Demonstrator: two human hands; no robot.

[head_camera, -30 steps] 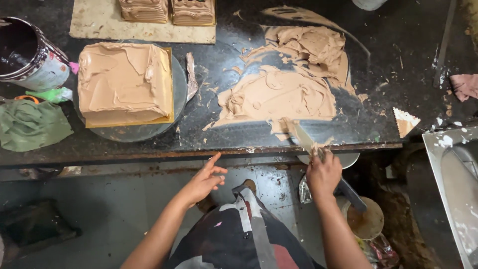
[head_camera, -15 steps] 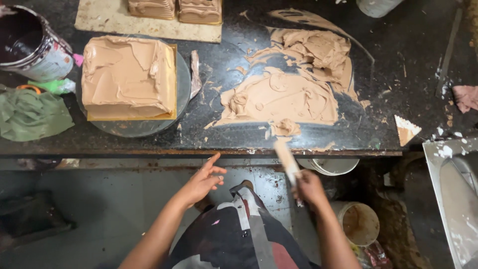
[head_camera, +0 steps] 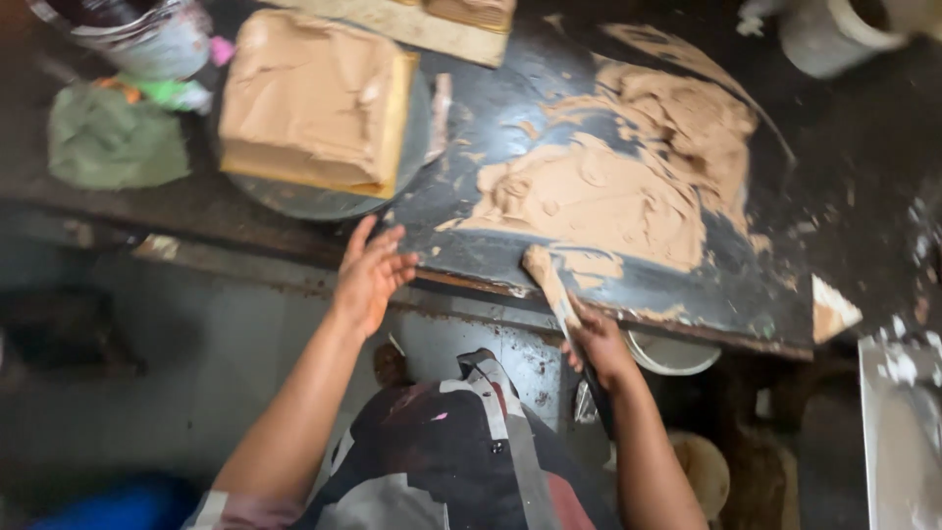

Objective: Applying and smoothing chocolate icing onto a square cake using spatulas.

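Observation:
My right hand (head_camera: 601, 344) grips a palette knife (head_camera: 548, 283) whose blade, coated in brown cream, rests at the near edge of the dark worktop (head_camera: 628, 285). A wide smear of brown cream (head_camera: 608, 186) covers the worktop just beyond the blade. My left hand (head_camera: 371, 273) hovers with fingers spread at the worktop's front edge, holding nothing. It is just below a square cake (head_camera: 312, 98) covered in brown cream, which sits on a round grey turntable (head_camera: 314, 201).
A crumpled green cloth (head_camera: 113, 142) lies at the far left beside a metal tin (head_camera: 147, 34). A wooden board (head_camera: 422, 25) with more cake pieces is at the back. A white cup (head_camera: 824, 34) stands top right; buckets (head_camera: 672, 353) sit under the worktop.
The view has tilted and shifted. My right hand has brought the knife from below the edge up onto the worktop's front rim. My left hand has risen toward the turntable.

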